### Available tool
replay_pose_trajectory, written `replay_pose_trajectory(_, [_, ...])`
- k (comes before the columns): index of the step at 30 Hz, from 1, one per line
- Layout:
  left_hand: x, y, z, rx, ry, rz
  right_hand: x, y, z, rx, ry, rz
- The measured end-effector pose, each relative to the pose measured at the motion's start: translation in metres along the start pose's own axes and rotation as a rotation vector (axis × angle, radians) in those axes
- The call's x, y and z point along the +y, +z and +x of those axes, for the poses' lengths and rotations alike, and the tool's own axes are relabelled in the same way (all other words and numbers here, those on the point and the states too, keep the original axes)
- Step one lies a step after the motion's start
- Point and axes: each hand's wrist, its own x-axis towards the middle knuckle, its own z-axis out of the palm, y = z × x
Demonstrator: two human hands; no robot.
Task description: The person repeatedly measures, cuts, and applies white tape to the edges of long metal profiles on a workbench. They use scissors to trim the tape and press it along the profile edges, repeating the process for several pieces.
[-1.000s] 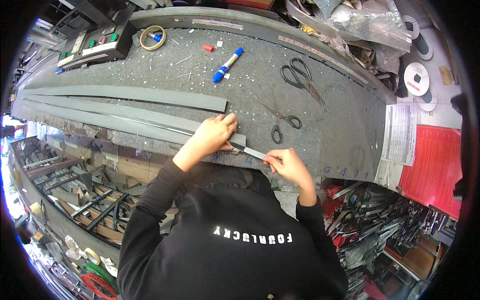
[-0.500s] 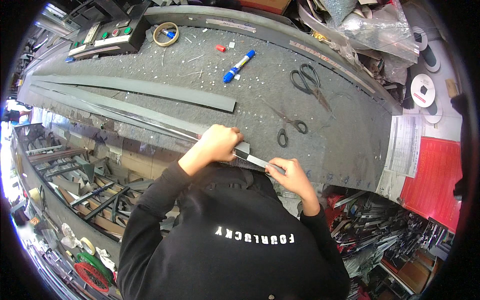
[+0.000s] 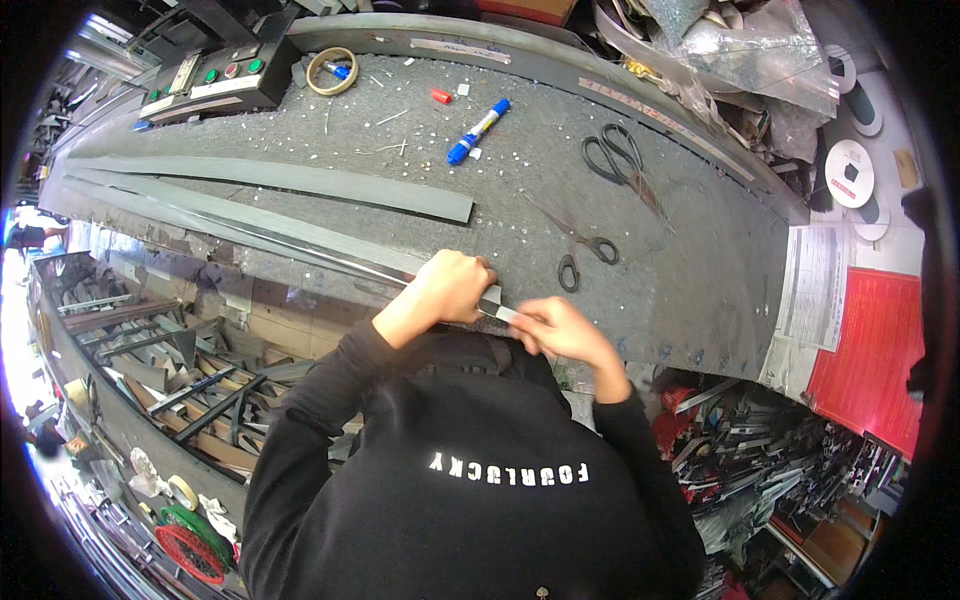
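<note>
My left hand (image 3: pixel 446 286) is closed around the end of a long, thin, grey strip with a shiny edge (image 3: pixel 335 256), which runs off to the left along the bench's near edge. Just right of that fist, a short pale strip (image 3: pixel 507 314) sticks out with a dark part beside it. My right hand (image 3: pixel 562 330), slightly blurred, pinches the pale strip's outer end, close to the left hand. Whether the pale strip is joined to the long one is hidden by my fingers. Another flat grey strip (image 3: pixel 300 180) lies farther back on the bench.
On the grey bench (image 3: pixel 690 270) lie two pairs of black-handled scissors (image 3: pixel 612 160) (image 3: pixel 585 250), a blue marker (image 3: pixel 480 132), a red cap (image 3: pixel 441 96) and a tape roll (image 3: pixel 331 71). A button box (image 3: pixel 215 80) stands back left. Offcuts fill a bin (image 3: pixel 190 380) below left.
My right hand has moved left toward my left hand along the pale strip, so less of it shows between them. My left hand has shifted slightly right.
</note>
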Motion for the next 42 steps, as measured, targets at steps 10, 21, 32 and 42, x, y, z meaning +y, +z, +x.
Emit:
replay_pose_trajectory(10, [0.0,-0.007,-0.004,0.022,-0.017,-0.044,-0.006,0.001,0.01,-0.109,0.013,0.029])
replay_pose_trajectory(21, [-0.001,-0.014,-0.001,-0.081,-0.043,-0.026,-0.016,0.009,0.013,-0.039,0.066,0.032])
replay_pose_trajectory(32, [-0.003,0.001,0.005,-0.007,-0.021,-0.017,-0.004,-0.004,0.02,-0.133,0.129,0.068])
replay_pose_trajectory(42, [0.014,-0.112,-0.038,0.084,-0.073,0.057,0.02,0.001,0.006,-0.257,-0.191,0.338])
